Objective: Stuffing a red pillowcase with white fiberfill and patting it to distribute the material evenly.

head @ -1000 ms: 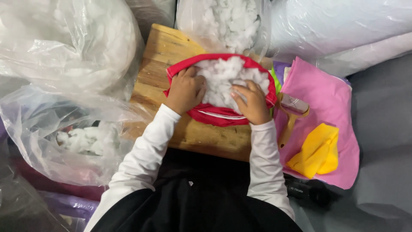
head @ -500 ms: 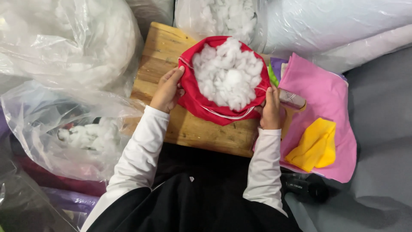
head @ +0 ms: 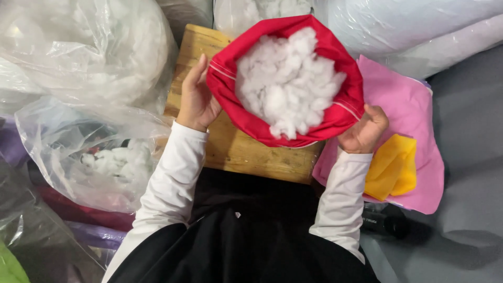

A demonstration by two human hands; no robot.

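Wooden board (head: pixel 246 154), clear plastic bags of white stuffing (head: pixel 99 157), pink cloth (head: pixel 403 115), folded yellow cloth (head: pixel 393 167), grey sheet (head: pixel 466 157)

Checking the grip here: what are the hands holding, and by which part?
Both hold the red cover, full of white stuffing, by its open rim: left hand on the left edge, right hand on the right.

We see clear plastic bags of white stuffing: a large one (head: pixel 78 52) past the wooden board's (head: pixel 246 152) left edge, a crumpled one (head: pixel 99 157) below it, another (head: pixel 246 13) at the board's far edge. No labels or screens.
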